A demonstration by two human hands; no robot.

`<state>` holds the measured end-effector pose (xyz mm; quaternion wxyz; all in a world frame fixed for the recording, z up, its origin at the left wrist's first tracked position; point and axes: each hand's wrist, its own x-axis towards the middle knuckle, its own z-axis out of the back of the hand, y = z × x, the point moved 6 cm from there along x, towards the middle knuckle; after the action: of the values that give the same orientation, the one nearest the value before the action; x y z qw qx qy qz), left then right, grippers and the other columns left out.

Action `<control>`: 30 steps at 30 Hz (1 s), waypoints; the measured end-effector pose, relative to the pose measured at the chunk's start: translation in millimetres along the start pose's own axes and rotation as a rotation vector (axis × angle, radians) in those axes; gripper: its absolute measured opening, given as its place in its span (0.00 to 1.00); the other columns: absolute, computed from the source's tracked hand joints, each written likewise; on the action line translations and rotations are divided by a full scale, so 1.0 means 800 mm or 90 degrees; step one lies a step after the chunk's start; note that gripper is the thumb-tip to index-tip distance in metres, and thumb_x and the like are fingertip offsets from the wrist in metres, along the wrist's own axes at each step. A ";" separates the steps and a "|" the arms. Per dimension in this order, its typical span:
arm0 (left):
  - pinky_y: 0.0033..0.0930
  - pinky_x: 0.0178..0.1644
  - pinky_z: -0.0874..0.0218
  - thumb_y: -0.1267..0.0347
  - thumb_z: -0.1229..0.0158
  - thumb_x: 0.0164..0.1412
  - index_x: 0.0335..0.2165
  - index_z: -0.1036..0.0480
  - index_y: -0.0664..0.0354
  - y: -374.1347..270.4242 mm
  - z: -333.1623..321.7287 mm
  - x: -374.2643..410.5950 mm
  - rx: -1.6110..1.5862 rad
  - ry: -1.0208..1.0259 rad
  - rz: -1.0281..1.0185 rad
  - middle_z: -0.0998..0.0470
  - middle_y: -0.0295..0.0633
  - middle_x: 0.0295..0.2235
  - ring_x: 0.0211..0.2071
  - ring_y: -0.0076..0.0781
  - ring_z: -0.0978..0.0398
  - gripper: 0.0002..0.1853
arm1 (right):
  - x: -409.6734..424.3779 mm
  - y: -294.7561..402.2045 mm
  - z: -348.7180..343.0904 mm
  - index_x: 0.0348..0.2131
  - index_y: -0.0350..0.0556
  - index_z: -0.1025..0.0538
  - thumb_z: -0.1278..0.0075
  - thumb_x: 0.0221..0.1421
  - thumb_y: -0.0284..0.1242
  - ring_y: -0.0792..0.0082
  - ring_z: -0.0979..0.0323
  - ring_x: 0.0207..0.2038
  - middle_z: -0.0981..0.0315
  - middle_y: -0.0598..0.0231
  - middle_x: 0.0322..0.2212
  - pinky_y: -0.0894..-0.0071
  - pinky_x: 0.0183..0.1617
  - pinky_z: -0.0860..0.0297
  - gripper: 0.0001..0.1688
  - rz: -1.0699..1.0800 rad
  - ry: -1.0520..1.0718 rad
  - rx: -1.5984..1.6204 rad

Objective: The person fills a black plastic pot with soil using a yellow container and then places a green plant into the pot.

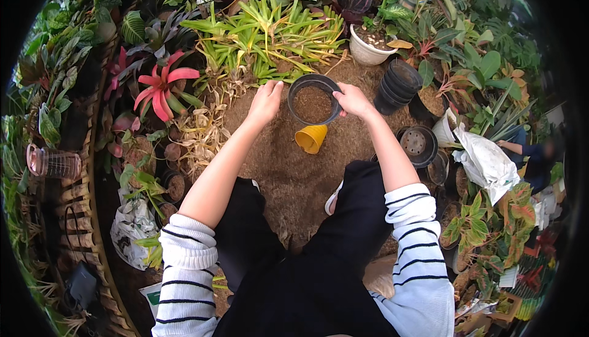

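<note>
A round black plastic pot (314, 99) with brown soil inside is held up by my right hand (353, 101), which grips its right rim. My left hand (268, 101) is raised just left of the pot, its fingers close together; a small gap seems to part it from the rim, and whether it holds anything is unclear. Below the pot, a yellow plastic pot (311, 139) lies tipped on the brown ground. Behind my hands spreads a heap of yellow-green strappy plants (271, 31), with dry leaves at its left side.
Stacked black pots (399, 86) stand at the right, near a white pot (371, 47) and an empty black pot (418, 146). White plastic bags (487, 162) lie farther right. A red bromeliad (161, 86) and a slatted bench (85, 208) are at the left. Another person (536, 153) is at the far right.
</note>
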<state>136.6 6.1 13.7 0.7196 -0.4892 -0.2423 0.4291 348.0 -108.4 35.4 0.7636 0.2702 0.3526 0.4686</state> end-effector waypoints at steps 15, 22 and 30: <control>0.35 0.33 0.27 0.47 0.61 0.65 0.54 0.40 0.64 -0.031 -0.006 -0.034 -0.100 0.085 0.134 0.28 0.50 0.40 0.31 0.37 0.22 0.33 | 0.007 -0.003 0.011 0.43 0.37 0.30 0.63 0.64 0.27 0.72 0.27 0.17 0.27 0.60 0.21 0.74 0.22 0.30 0.14 -0.014 -0.128 0.183; 0.34 0.32 0.24 0.78 0.54 0.55 0.55 0.42 0.65 -0.027 -0.012 -0.036 -0.137 0.097 0.107 0.30 0.54 0.47 0.33 0.40 0.21 0.27 | -0.009 0.017 -0.024 0.41 0.35 0.28 0.62 0.63 0.29 0.63 0.22 0.23 0.24 0.52 0.25 0.67 0.30 0.26 0.15 -0.044 -0.015 0.045; 0.40 0.33 0.29 0.77 0.54 0.53 0.46 0.31 0.63 -0.027 -0.010 -0.038 0.132 0.135 0.042 0.23 0.55 0.35 0.33 0.44 0.22 0.20 | -0.042 0.082 -0.053 0.37 0.40 0.22 0.51 0.47 0.19 0.57 0.26 0.40 0.24 0.54 0.35 0.63 0.48 0.31 0.14 0.420 0.021 -0.199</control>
<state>135.4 -27.2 32.0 0.7733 -0.4626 -0.1028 0.4211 269.5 -108.5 68.0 0.5978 0.2417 0.1831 0.7421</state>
